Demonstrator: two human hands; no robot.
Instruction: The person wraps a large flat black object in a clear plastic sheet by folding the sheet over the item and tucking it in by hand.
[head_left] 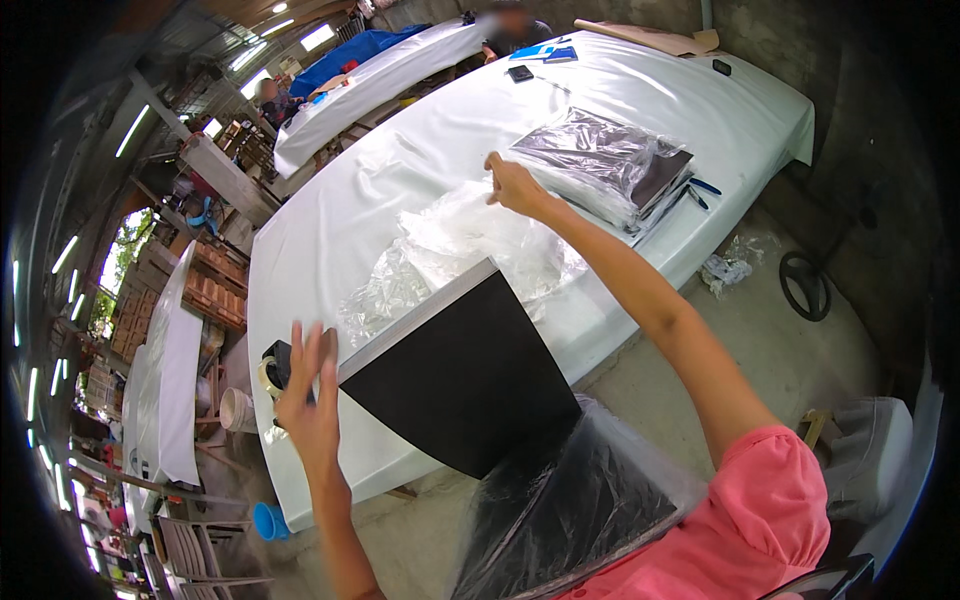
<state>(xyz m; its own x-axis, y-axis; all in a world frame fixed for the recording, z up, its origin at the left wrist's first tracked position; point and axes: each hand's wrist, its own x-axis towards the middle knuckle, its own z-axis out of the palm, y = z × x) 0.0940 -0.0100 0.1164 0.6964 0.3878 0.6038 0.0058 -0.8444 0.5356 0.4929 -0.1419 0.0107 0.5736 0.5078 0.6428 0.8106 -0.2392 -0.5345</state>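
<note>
My left hand [312,405] is raised at the table's near left with its fingers apart and slightly blurred. Just beside it stands a black tape dispenser [281,362] with a roll of tape, partly hidden by the hand. My right hand [517,190] reaches over the table with curled fingers; anything between them is too small to make out. Between my arms a black panel [460,375] with a pale strip along its far edge leans over the table's near edge. Its lower part is inside a clear plastic bag [590,500] against my body. Crumpled clear plastic [455,235] lies beyond it.
Plastic-covered dark panels [595,150] are stacked at the right, with blue pens [705,188] beside them. The white-covered table [340,215] also bears a small black object [520,73]. A blue bucket [270,521] stands below its left corner. People sit near the far tables.
</note>
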